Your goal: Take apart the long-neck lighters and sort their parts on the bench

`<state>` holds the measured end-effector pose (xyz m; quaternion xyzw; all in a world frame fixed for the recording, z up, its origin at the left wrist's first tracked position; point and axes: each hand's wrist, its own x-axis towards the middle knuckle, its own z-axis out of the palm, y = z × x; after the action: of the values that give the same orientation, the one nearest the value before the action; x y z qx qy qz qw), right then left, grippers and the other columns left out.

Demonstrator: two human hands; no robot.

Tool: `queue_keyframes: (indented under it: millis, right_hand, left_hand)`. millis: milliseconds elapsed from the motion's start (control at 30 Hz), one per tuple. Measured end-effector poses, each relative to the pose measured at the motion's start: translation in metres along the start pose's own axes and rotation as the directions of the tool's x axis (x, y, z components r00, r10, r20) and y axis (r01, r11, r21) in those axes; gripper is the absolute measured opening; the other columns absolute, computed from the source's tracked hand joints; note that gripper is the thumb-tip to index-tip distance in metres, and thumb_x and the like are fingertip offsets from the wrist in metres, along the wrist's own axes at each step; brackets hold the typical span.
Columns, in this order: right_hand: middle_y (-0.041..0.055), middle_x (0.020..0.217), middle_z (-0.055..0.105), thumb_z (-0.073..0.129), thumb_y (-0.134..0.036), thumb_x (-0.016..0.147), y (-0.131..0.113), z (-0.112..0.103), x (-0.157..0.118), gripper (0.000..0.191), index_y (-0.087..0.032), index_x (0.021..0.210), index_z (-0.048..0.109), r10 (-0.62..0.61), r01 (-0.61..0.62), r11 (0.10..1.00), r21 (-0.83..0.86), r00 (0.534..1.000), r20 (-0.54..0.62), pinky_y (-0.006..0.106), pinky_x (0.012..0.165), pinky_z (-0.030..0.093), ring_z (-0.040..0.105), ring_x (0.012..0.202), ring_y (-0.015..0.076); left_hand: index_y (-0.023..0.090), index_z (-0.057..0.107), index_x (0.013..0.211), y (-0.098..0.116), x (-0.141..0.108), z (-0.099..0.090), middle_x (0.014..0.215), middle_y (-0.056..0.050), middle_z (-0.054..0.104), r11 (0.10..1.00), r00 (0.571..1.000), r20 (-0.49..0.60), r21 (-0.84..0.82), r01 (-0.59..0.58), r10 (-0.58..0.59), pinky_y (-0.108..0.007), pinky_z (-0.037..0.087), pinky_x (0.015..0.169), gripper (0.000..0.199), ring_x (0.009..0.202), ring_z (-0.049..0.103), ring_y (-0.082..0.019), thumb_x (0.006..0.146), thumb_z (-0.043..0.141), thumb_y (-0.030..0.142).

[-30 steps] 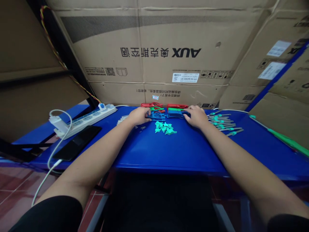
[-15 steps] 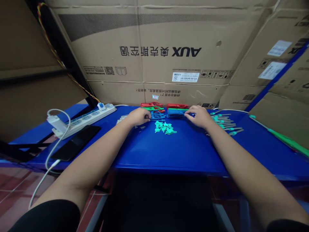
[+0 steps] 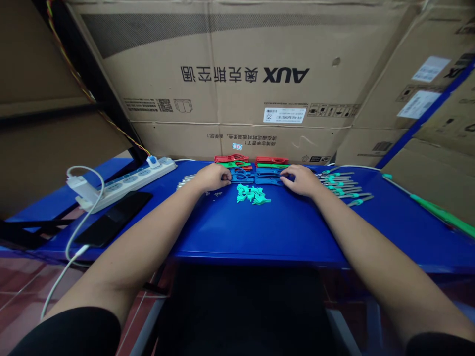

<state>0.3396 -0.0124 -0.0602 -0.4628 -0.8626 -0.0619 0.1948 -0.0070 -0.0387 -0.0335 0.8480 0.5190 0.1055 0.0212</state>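
Observation:
My left hand (image 3: 212,178) rests at the near end of a stack of blue plastic clips (image 3: 242,176), its fingertips against the stack. My right hand (image 3: 300,180) reaches the second blue stack (image 3: 267,177) from the other side. Behind these stacks lie green clips (image 3: 237,164) and red clips (image 3: 232,158), with a matching red pair (image 3: 271,160) further right. A small pile of teal plastic pieces (image 3: 252,194) sits just in front, between my hands. Both hands hide the stack ends, so any grip is unclear.
Metal rods with teal fittings (image 3: 343,184) lie in a row right of my right hand, and silver rods (image 3: 185,182) lie left of my left hand. A power strip (image 3: 126,185) and a black phone (image 3: 113,217) on a white cable sit at the table's left.
My right hand has moved down from the green clips onto the blue stack. The whole view has shifted slightly upward in the picture.

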Motion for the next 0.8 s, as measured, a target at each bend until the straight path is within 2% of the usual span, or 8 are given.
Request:
queue_keyframes:
  millis: [133, 367, 533, 667, 800]
  right_hand:
    - [0.0143, 0.114, 0.068, 0.055, -0.037, 0.091, 0.003, 0.008, 0.004, 0.033, -0.022, 0.111, 0.075, 0.089, -0.092, 0.995, -0.032, 0.993, -0.073, 0.047, 0.088, 0.043, 0.056, 0.109, 0.033]
    - [0.011, 0.106, 0.069, 0.061, -0.033, 0.088, 0.008, 0.013, 0.008, 0.021, -0.025, 0.094, 0.079, 0.12, -0.121, 0.993, 0.003, 0.988, -0.095, 0.045, 0.086, 0.041, 0.056, 0.104, 0.0304]
    - [0.0105, 0.105, 0.068, 0.059, -0.034, 0.09, 0.003, -0.001, 0.005, 0.023, -0.024, 0.096, 0.079, 0.06, -0.054, 0.997, 0.051, 0.991, -0.121, 0.045, 0.091, 0.039, 0.057, 0.105, 0.0287]
    - [0.0082, 0.102, 0.069, 0.061, -0.037, 0.089, 0.0, -0.01, -0.003, 0.02, -0.026, 0.092, 0.078, -0.026, 0.033, 0.995, 0.09, 0.996, -0.081, 0.043, 0.089, 0.041, 0.059, 0.1, 0.0261]
    - [0.0069, 0.099, 0.07, 0.063, -0.036, 0.086, 0.0, -0.006, -0.008, 0.018, -0.025, 0.087, 0.077, -0.058, 0.061, 0.991, 0.115, 0.998, -0.029, 0.042, 0.088, 0.043, 0.061, 0.097, 0.025]
  left_hand:
    - [0.022, 0.075, 0.095, -0.002, 0.0, -0.001, 0.088, -0.002, 0.074, 1.0, 1.0, -0.014, -0.009, 0.002, -0.002, -0.026, 0.044, 0.068, 0.021, 0.078, 0.065, -0.016, 0.079, 0.067, 0.033]
    - [0.021, 0.074, 0.097, -0.011, 0.002, 0.0, 0.091, -0.003, 0.074, 1.0, 0.998, -0.06, -0.019, 0.002, -0.003, -0.027, 0.043, 0.069, 0.026, 0.078, 0.064, -0.017, 0.08, 0.067, 0.039]
    - [0.021, 0.074, 0.097, -0.011, 0.001, -0.002, 0.092, -0.004, 0.074, 0.999, 0.998, -0.059, -0.032, 0.009, -0.011, -0.027, 0.044, 0.07, 0.024, 0.08, 0.065, -0.017, 0.079, 0.067, 0.036]
    - [0.023, 0.075, 0.094, -0.008, -0.002, -0.006, 0.091, -0.002, 0.075, 0.999, 0.997, -0.065, -0.036, 0.035, -0.037, -0.027, 0.046, 0.071, 0.022, 0.08, 0.066, -0.017, 0.079, 0.066, 0.036]
    - [0.023, 0.076, 0.09, -0.015, -0.005, -0.012, 0.087, -0.004, 0.075, 0.985, 0.977, -0.129, -0.014, 0.17, -0.171, -0.027, 0.046, 0.069, 0.024, 0.078, 0.066, -0.018, 0.083, 0.061, 0.041]
